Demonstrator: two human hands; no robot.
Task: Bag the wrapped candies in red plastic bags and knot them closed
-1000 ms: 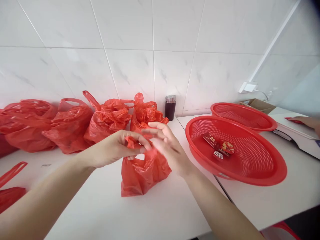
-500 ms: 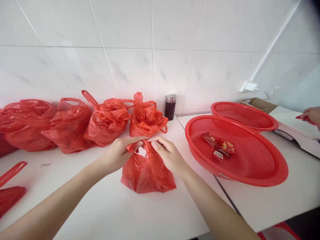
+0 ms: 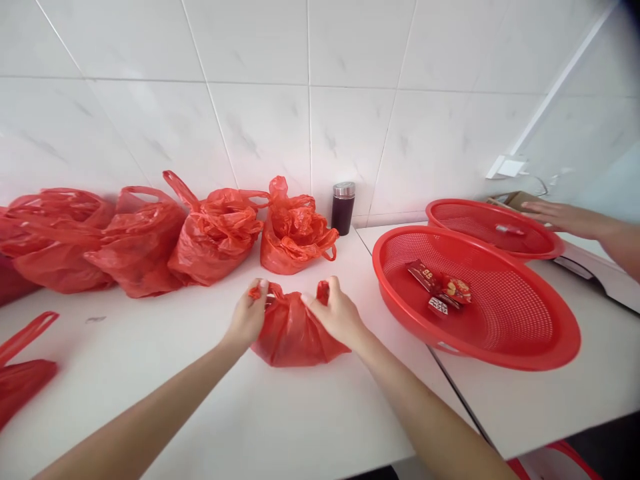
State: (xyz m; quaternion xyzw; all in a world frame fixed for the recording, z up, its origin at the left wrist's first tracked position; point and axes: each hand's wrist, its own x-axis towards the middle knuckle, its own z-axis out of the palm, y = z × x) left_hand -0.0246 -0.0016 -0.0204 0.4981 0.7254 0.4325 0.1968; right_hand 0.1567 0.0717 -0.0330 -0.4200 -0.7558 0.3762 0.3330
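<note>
A small red plastic bag [image 3: 293, 333] sits on the white counter [image 3: 210, 400] in front of me. My left hand [image 3: 249, 317] pinches the bag's left handle, and my right hand [image 3: 336, 313] pinches its right handle. The two handles are drawn apart to either side over the bag's top. Both hands are closed on the thin plastic.
Several tied red bags [image 3: 210, 230] line the tiled wall, with another red bag [image 3: 23, 373] at the left edge. A dark jar [image 3: 343, 208] stands behind. Two red baskets [image 3: 475, 300] sit right; the near one holds small packets [image 3: 440, 290]. Another person's hand [image 3: 560, 215] reaches over the far basket.
My hands dropped lower and moved apart, pulling the bag's handles sideways. The bag flattened onto the counter. The other person's hand moved left over the far basket.
</note>
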